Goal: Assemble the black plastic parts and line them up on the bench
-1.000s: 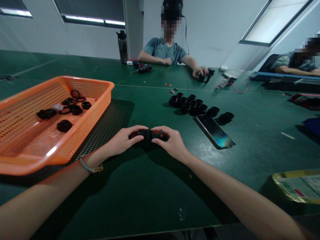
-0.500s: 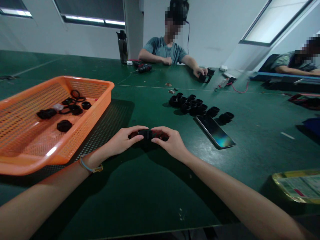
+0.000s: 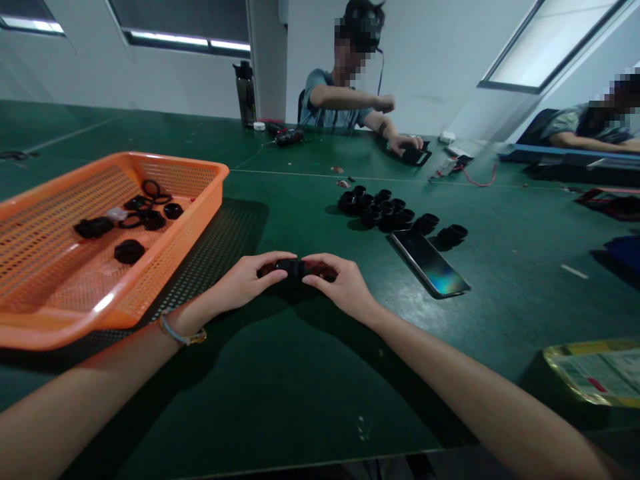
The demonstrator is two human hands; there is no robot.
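Between my two hands is a black plastic fitting, lying sideways just over the green table. Thumb and fingers of my left hand are closed around its left end. My right hand grips the other end in the same way. The fingers cover both ends, so only the ribbed middle shows plainly. Beyond my right hand, several black pipe-like fittings stand in a cluster. A phone lies to the right of them, its screen dark with a reflection.
An orange basket at the left holds black caps, rings and other small parts. A yellow-rimmed tin sits at the right edge. Across the table, a person handles a black box; near them are a power drill and a bottle.
My hands and the black fitting hold practically the same position. Across the table, the co-worker has raised one forearm, and the black box under their other hand has tilted.
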